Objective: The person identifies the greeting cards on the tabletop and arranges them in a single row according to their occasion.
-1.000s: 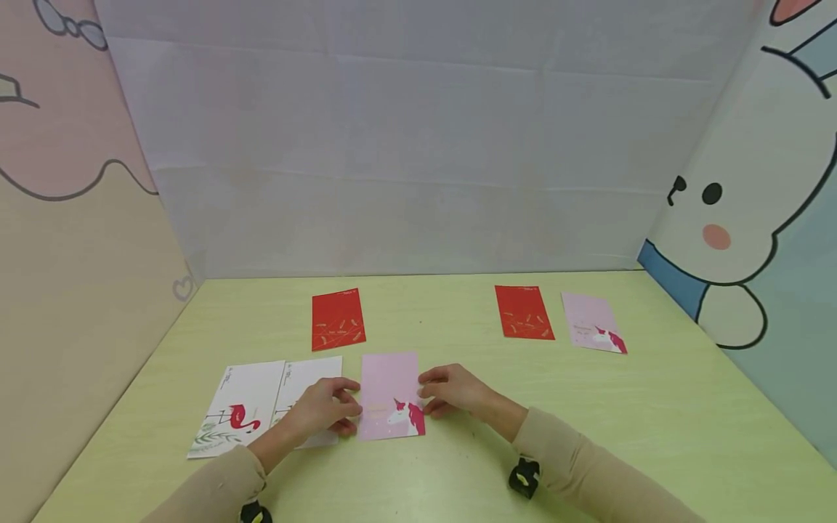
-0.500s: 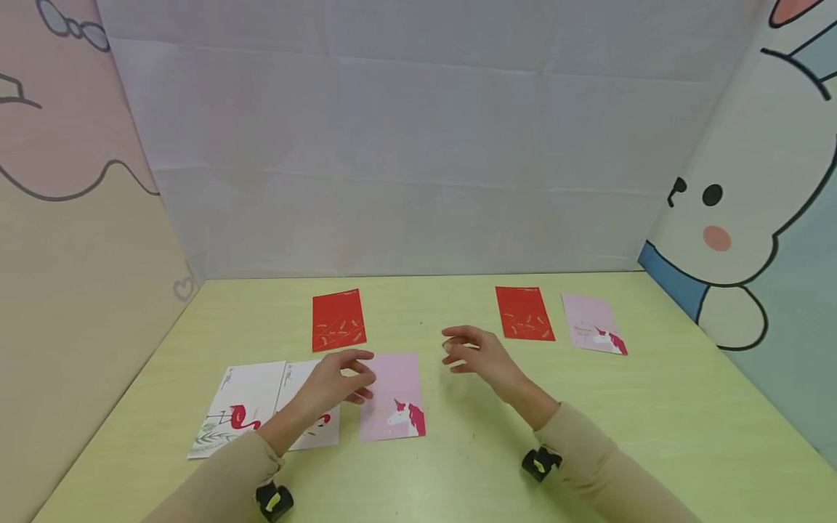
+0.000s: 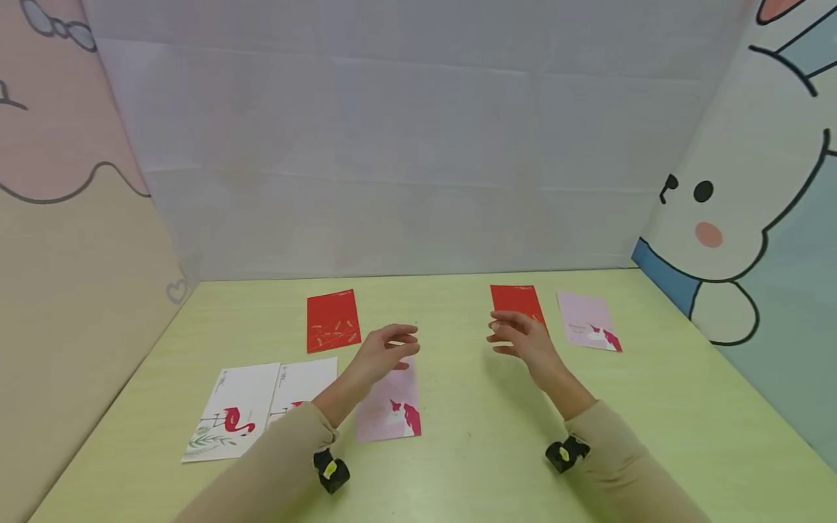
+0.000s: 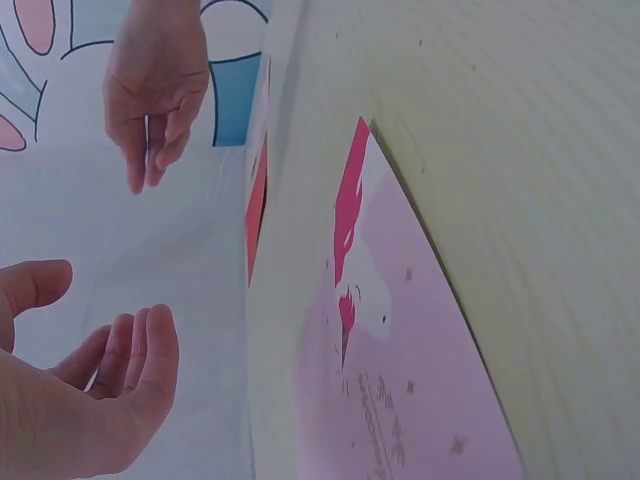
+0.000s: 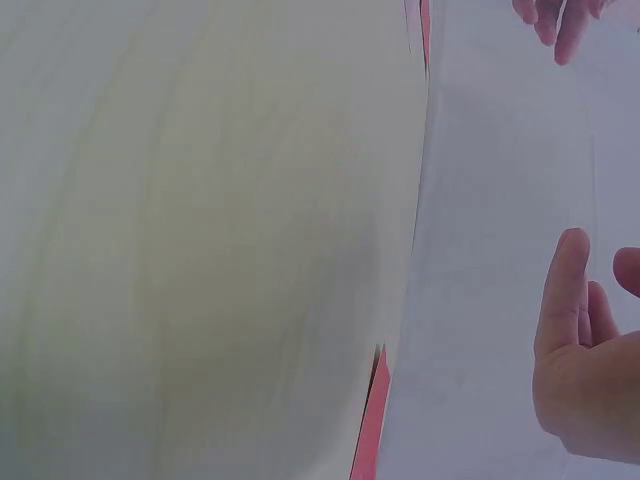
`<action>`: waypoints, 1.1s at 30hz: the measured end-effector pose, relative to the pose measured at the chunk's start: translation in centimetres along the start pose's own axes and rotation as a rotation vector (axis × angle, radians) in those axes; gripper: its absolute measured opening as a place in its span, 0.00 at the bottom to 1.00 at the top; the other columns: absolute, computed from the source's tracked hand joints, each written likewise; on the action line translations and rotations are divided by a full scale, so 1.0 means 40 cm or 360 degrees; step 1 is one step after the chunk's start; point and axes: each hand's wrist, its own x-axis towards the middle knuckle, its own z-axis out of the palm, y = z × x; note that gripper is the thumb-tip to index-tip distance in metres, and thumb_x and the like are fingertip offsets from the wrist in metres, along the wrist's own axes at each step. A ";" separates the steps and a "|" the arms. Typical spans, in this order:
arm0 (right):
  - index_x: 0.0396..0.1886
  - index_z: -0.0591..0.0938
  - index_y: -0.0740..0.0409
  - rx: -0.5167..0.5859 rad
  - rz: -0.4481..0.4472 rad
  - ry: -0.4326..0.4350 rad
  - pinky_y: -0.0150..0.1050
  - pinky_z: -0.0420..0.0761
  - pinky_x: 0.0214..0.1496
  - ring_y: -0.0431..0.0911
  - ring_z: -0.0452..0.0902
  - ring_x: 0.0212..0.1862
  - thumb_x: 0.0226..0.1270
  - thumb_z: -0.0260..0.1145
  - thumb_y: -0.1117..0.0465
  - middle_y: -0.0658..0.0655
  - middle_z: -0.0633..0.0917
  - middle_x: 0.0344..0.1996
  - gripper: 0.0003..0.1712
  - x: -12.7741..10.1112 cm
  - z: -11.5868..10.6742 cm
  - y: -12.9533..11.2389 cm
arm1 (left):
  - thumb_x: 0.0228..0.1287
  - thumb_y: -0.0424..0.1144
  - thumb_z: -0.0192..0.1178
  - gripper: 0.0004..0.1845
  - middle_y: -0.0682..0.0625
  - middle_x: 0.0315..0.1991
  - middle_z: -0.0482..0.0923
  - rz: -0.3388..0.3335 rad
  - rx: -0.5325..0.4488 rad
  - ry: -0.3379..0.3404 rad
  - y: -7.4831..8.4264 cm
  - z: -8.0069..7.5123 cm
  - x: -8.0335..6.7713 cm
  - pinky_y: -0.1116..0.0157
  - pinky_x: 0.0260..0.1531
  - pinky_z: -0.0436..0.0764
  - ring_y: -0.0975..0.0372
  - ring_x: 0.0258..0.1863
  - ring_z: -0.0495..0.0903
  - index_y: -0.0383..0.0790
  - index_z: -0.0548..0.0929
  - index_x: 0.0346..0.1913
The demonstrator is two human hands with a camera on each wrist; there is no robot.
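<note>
My left hand (image 3: 382, 356) hovers over the upper part of a pink unicorn card (image 3: 392, 407), fingers loosely bent and holding nothing. In the left wrist view that card (image 4: 400, 330) lies flat on the table, with the left hand (image 4: 95, 400) raised off it. Toward the back right, my right hand (image 3: 526, 345) overlaps the lower part of a red card (image 3: 516, 296) in the head view, its fingers relaxed around nothing. The right wrist view has the right hand (image 5: 590, 360) above the table, and an edge of a red card (image 5: 370, 420) below.
Two white flamingo cards (image 3: 232, 407) lie side by side at the left, the right one partly behind my left forearm. Another red card (image 3: 333, 321) lies behind them. A second pink unicorn card (image 3: 588, 321) is at the far right. A pale wall (image 3: 405, 160) bounds the table's back.
Both hands have left the sides of the near pink card. The left rose and moved right over it; the right moved away to the right, toward the back red card. The cards stayed put.
</note>
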 end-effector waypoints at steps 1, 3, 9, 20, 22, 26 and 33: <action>0.55 0.67 0.68 -0.0004 0.0008 0.0011 0.38 0.77 0.42 0.48 0.77 0.40 0.65 0.55 0.60 0.68 0.71 0.49 0.22 0.002 -0.011 0.003 | 0.57 0.33 0.58 0.19 0.45 0.41 0.73 0.0002 -0.0004 -0.0013 0.000 0.008 0.006 0.61 0.36 0.78 0.51 0.43 0.75 0.33 0.73 0.52; 0.56 0.67 0.68 -0.0015 0.0036 0.0043 0.37 0.76 0.42 0.46 0.76 0.40 0.64 0.56 0.59 0.67 0.71 0.49 0.24 0.005 -0.031 0.007 | 0.58 0.34 0.58 0.19 0.45 0.41 0.73 0.0006 -0.0007 -0.0038 -0.002 0.023 0.018 0.61 0.37 0.78 0.53 0.42 0.75 0.33 0.73 0.52; 0.58 0.64 0.67 -0.0026 0.0121 0.0093 0.34 0.76 0.43 0.42 0.76 0.40 0.65 0.55 0.56 0.67 0.67 0.53 0.27 0.009 -0.094 0.019 | 0.59 0.35 0.56 0.21 0.45 0.43 0.71 -0.0050 -0.0057 -0.0102 -0.006 0.063 0.046 0.61 0.40 0.76 0.52 0.46 0.74 0.31 0.70 0.55; 0.62 0.62 0.64 -0.0077 0.0255 0.0223 0.33 0.75 0.44 0.50 0.71 0.50 0.64 0.55 0.50 0.63 0.68 0.54 0.32 0.027 -0.211 0.066 | 0.60 0.34 0.55 0.22 0.43 0.42 0.71 -0.0084 -0.0129 -0.0166 -0.011 0.135 0.086 0.62 0.40 0.76 0.50 0.47 0.73 0.27 0.68 0.55; 0.61 0.63 0.63 -0.0042 0.0272 0.0257 0.33 0.75 0.43 0.47 0.73 0.48 0.61 0.57 0.49 0.60 0.71 0.52 0.34 0.038 -0.238 0.088 | 0.60 0.34 0.54 0.21 0.43 0.41 0.72 -0.0084 -0.0142 -0.0175 -0.015 0.147 0.092 0.61 0.40 0.76 0.49 0.46 0.72 0.27 0.68 0.55; 0.61 0.63 0.63 -0.0029 0.0308 0.0295 0.31 0.76 0.41 0.39 0.76 0.40 0.60 0.59 0.48 0.54 0.74 0.45 0.35 0.047 -0.284 0.114 | 0.61 0.34 0.53 0.21 0.43 0.42 0.75 -0.0115 -0.0159 -0.0180 -0.019 0.172 0.103 0.60 0.41 0.76 0.50 0.46 0.73 0.27 0.68 0.55; 0.62 0.57 0.71 0.0007 0.0360 0.0354 0.30 0.77 0.38 0.34 0.77 0.32 0.64 0.54 0.58 0.55 0.75 0.39 0.32 0.012 -0.318 0.067 | 0.61 0.33 0.53 0.21 0.40 0.43 0.76 -0.0115 -0.0191 -0.0210 0.004 0.211 0.098 0.58 0.43 0.75 0.50 0.45 0.74 0.25 0.67 0.55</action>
